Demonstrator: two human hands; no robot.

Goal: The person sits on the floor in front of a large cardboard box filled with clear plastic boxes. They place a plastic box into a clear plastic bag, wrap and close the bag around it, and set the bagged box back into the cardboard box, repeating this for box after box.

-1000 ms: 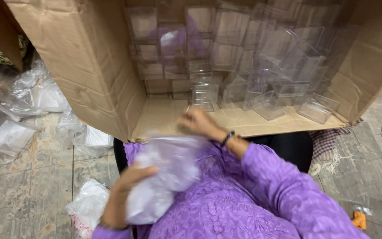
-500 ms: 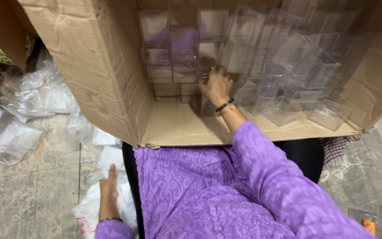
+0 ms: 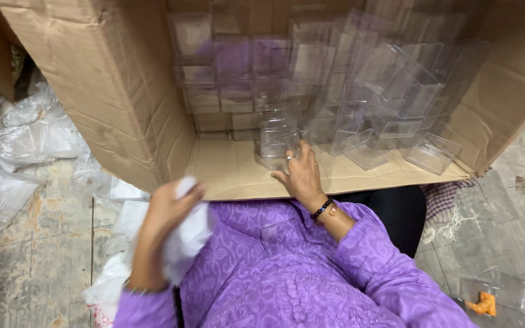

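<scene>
Right hand [image 3: 302, 176] inside carton [image 3: 110, 103] – fingers spread, touching clear box [image 3: 274, 143]. Left hand [image 3: 165, 212] – grip pressed around white bag [image 3: 192, 234], above purple lap.

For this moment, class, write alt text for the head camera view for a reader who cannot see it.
A person in purple reaches their right hand to a small clear plastic box inside a large open cardboard carton stacked with similar boxes. Their left hand grips a crumpled white plastic bag.
</scene>
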